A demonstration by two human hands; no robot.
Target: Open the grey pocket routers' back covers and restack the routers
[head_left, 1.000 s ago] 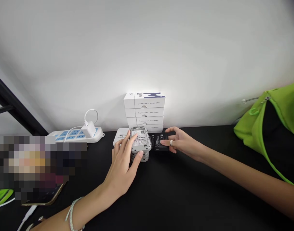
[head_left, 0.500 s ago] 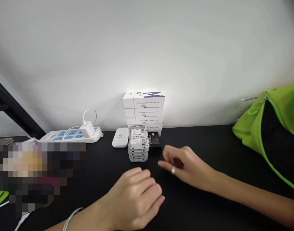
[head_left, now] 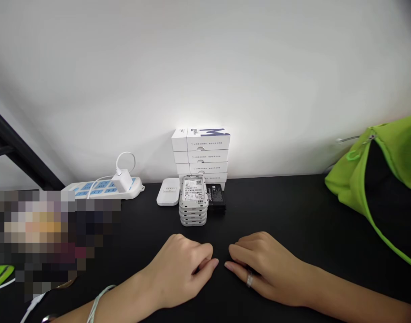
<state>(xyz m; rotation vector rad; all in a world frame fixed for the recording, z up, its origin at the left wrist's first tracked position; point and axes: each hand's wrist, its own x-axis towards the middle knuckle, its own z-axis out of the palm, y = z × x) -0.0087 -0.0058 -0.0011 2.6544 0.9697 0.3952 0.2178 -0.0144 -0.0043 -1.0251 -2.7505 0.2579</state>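
Note:
My left hand [head_left: 187,269] rests low on the black tabletop, fingers curled in and thumb against the bent index finger; nothing shows in it. Close by on the right, my right hand [head_left: 264,267], with a ring on it, is likewise curled and shows nothing held. The two thumbs point at each other with a small gap between. Just beyond them stands a stack of white open-backed devices [head_left: 193,197], the top one showing a printed label. Black batteries [head_left: 216,199] are piled to its right, and white back covers [head_left: 168,192] lie to its left.
Behind the devices, white boxes [head_left: 207,157] are stacked against the wall. A white power strip [head_left: 134,190] with a plugged-in charger [head_left: 122,180] is at the left. A green and black bag [head_left: 356,179] occupies the right side. The left front is blurred out by pixelation.
My right hand has moved back toward me from near the batteries. My left hand has turned, its thumb now beside the index finger. The stacks have stayed put.

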